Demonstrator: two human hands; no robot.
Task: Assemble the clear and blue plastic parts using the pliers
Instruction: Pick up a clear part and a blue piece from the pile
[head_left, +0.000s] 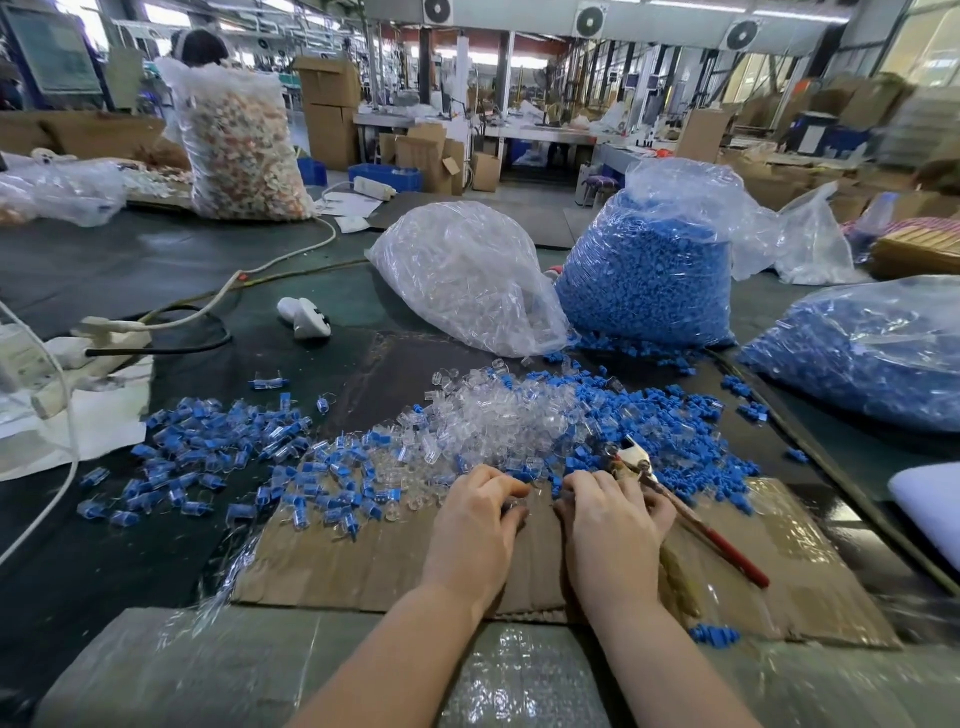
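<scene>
Clear plastic parts lie heaped at the middle of the bench, spilling forward onto a cardboard sheet; loose blue plastic parts lie in a band just to their right, and joined clear-and-blue pieces are spread well to the left. Left hand, knuckles up and fingers curled, works at the near edge of the clear heap; it appears to pinch a small clear piece under the fingertips, though the piece itself is largely hidden. Right hand, just beside it and likewise curled, holds the pliers: red-sleeved handles run back to the right along the cardboard, metal nose points forward into the blue parts. Whether the right fingers also hold a blue part cannot be told. Step in hand, as judged: gathering and mating one clear and one blue part between the two hands, ahead of the squeeze with the tool. Next move would call for seating the blue part squarely in the clear one, then bringing the plier nose over the pair and closing the handles with only enough force to lock them. Behind stand a bag of clear parts and a bag of blue parts, touching, with a second blue bag at far right.
</scene>
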